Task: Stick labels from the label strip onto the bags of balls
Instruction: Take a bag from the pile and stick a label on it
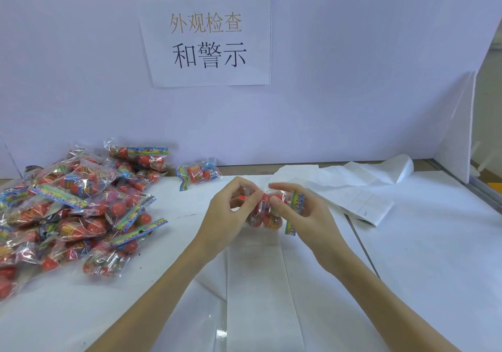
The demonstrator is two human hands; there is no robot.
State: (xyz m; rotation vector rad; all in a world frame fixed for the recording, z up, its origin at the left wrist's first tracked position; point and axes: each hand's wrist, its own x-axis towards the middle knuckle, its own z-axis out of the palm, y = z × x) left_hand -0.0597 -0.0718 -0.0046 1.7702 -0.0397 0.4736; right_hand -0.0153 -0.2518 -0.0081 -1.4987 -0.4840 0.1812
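A clear bag of red balls (267, 213) with a colourful header card is held above the middle of the table between both hands. My left hand (228, 213) grips its left end with curled fingers. My right hand (301, 210) holds its right side, thumb and forefinger pinching over the top of the bag. Whether a label is under those fingers I cannot tell. A long white label strip (258, 283) lies flat on the table under my forearms, running toward me.
A large heap of bagged red balls (73, 207) fills the left of the table. One single bag (199, 173) lies at the back by the white wall. Crumpled white backing paper (358, 188) sits at the right rear. A printed sign hangs on the wall.
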